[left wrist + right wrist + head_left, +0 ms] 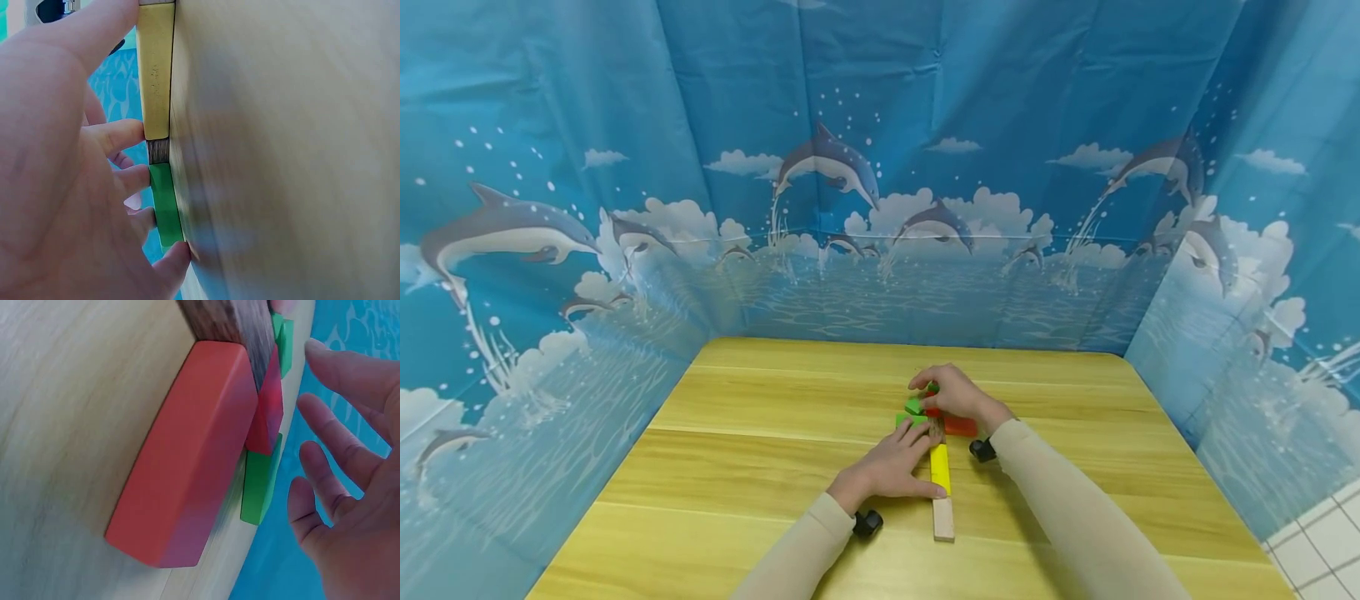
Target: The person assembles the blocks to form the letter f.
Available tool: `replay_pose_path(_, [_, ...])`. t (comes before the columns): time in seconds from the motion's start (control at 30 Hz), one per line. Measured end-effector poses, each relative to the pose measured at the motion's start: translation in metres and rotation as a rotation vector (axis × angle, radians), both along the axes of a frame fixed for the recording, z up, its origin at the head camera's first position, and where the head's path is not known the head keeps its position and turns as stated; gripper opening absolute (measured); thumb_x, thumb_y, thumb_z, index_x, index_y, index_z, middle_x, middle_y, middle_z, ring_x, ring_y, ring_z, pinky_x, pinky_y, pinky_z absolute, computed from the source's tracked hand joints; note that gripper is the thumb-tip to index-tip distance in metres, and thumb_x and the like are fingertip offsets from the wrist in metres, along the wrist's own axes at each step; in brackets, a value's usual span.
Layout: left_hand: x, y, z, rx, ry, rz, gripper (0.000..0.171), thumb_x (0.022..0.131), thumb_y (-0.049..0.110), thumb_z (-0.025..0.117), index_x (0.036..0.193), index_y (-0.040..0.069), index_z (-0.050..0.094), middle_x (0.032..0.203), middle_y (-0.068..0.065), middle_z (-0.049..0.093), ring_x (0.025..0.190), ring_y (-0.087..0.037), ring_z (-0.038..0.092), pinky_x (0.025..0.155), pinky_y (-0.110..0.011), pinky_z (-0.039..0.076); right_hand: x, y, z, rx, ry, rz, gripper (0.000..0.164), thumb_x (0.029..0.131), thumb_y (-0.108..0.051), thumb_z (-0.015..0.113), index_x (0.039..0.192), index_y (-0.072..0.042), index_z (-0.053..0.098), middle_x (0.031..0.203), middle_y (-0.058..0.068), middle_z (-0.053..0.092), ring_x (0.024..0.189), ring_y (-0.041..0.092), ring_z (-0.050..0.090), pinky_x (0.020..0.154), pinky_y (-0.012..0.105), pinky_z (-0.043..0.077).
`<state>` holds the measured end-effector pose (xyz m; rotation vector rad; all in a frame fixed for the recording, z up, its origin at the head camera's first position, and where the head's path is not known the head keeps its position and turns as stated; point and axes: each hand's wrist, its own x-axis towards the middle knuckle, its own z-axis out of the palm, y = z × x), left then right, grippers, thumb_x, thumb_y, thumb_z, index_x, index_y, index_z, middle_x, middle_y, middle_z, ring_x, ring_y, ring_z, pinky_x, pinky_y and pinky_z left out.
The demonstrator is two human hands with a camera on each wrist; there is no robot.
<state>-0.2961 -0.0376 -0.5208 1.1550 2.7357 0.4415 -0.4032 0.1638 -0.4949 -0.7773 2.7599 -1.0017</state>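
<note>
Coloured wooden blocks lie joined on the table in a figure. My left hand (891, 468) is spread beside them, its fingertips touching the dark brown block (159, 150), the yellow block (155, 75) and the green block (165, 203). Its thumb rests where the yellow block meets the pale block (943, 521). At the far end my right hand (955, 393) hovers with loosely bent, separated fingers over a small red block (267, 415) and a green block (259, 484). Nothing is between those fingers in the right wrist view. A larger red block (181, 456) sticks out rightward from the brown one.
The yellow wood-grain table (760, 392) reaches back to a blue dolphin-print curtain (880, 292), which also hangs at both sides. Black wrist devices, one at the left wrist (868, 524) and one at the right (982, 451), sit low near the tabletop. White tiles (1322, 542) show at the lower right.
</note>
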Motion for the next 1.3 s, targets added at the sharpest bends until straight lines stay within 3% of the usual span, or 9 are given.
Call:
replay_pose_path(0.23, [-0.002,0.000,-0.002,-0.006,0.006,0.000,0.093,0.089,0.076,0.051,0.160,0.020,0.030,0.168,-0.005,0.013,0.153,-0.036,0.009,0.118,-0.053,0.025,-0.001,-0.005,-0.003,0.093,0.040,-0.019,0.033,0.090,-0.009,0.077,0.122,-0.019,0.074,0.117,-0.001,0.068,0.110,0.026,0.050,0.094,0.045,0.047])
replay_pose_path(0.53, [-0.001,0.000,0.002,-0.018,0.007,0.000,0.091,0.090,0.076,0.050,0.159,0.020,0.031,0.167,-0.007,0.014,0.153,-0.035,0.009,0.118,-0.052,0.025,-0.001,-0.013,-0.002,0.141,0.118,-0.029,0.027,0.091,-0.012,0.077,0.117,-0.018,0.076,0.114,0.000,0.068,0.103,0.025,0.051,0.088,0.045,0.047])
replay_pose_path(0.8, [-0.002,0.000,0.002,-0.009,0.016,0.000,0.091,0.090,0.075,0.051,0.159,0.019,0.031,0.167,-0.008,0.015,0.152,-0.037,0.010,0.118,-0.052,0.025,-0.002,-0.016,-0.002,0.167,0.130,-0.038,0.029,0.092,-0.015,0.075,0.121,-0.020,0.075,0.116,-0.002,0.067,0.103,0.023,0.049,0.091,0.048,0.041])
replay_pose_path(1.3, [-0.001,-0.001,-0.002,0.004,0.024,-0.022,0.094,0.091,0.074,0.051,0.160,0.015,0.029,0.167,-0.007,0.012,0.153,-0.033,0.009,0.119,-0.048,0.023,-0.003,-0.022,-0.011,0.224,0.144,-0.025,0.030,0.090,-0.019,0.079,0.119,-0.023,0.075,0.118,-0.003,0.065,0.097,0.018,0.047,0.087,0.043,0.041])
